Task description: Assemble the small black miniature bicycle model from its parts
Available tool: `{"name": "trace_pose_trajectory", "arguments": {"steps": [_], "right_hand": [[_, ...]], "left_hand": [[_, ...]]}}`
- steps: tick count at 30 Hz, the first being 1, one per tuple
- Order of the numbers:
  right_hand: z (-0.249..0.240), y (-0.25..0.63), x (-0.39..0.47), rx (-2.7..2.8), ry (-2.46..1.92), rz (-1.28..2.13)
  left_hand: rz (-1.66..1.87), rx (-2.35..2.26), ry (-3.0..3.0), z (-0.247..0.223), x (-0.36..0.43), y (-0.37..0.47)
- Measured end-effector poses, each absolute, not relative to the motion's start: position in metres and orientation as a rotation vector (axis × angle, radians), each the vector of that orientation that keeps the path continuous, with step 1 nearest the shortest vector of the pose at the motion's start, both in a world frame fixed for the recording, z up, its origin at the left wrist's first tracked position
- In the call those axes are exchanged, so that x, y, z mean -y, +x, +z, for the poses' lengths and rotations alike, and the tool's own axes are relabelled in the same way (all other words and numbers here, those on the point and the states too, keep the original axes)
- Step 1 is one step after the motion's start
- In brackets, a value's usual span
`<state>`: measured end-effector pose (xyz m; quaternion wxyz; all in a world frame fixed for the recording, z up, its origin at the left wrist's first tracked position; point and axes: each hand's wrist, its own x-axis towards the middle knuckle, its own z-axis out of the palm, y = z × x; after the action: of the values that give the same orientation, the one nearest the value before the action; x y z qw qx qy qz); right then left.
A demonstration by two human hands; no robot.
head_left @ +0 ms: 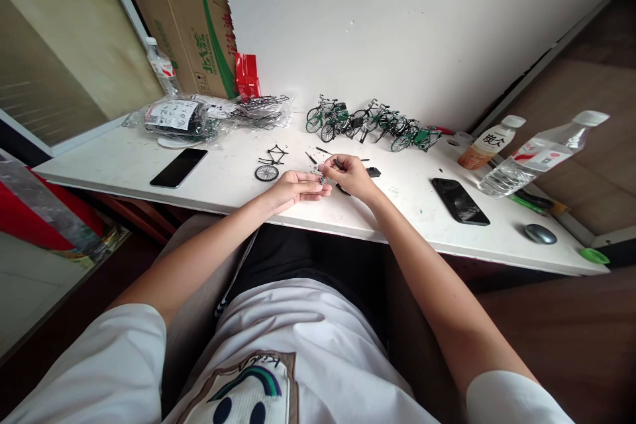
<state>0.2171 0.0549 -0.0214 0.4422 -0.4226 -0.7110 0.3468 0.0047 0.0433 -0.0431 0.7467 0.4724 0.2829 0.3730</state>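
Observation:
My left hand [301,187] is held palm up over the table's front part, its fingers stretched out flat. Small dark and metallic bits [322,180] show at its fingertips, too tiny to name. Just above them my right hand [345,174] is closed in a pinch; what it grips is hidden. To the left of the hands lie a black miniature bicycle frame [272,156] and a spoked toy wheel [267,173]. A thin dark pointed tool [311,158] lies behind the hands. Beyond the right hand is a small black part [373,172].
Several assembled toy bicycles [368,120] stand along the wall. Plastic bags of parts [173,118] lie at back left, near a cardboard box [191,40]. Phones [179,167] lie on both sides. At right are a water bottle [539,156], a drink bottle [489,144] and a mouse-like object [540,234].

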Motion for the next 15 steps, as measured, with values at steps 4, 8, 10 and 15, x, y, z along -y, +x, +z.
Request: {"name": "trace_pose_trajectory", "arguments": {"steps": [4,8,10,15], "right_hand": [[-0.0231,0.218,-0.0562,1.751,-1.046,0.893],[-0.0235,0.2184,-0.0561,1.713,-1.014,0.994],[-0.0236,0.2189,-0.0559,1.684,-1.011,1.052],[-0.0246,0.2194,-0.056,1.628,-1.02,1.136]], "left_hand": [[0.813,-0.604,1.045,-0.0449,-0.0445,0.0039],[0.821,-0.593,1.04,-0.0459,-0.0454,0.0032],[0.823,-0.59,1.039,-0.0455,-0.0454,0.0031],[0.809,-0.586,1.032,-0.0444,-0.0453,0.0037]]}}
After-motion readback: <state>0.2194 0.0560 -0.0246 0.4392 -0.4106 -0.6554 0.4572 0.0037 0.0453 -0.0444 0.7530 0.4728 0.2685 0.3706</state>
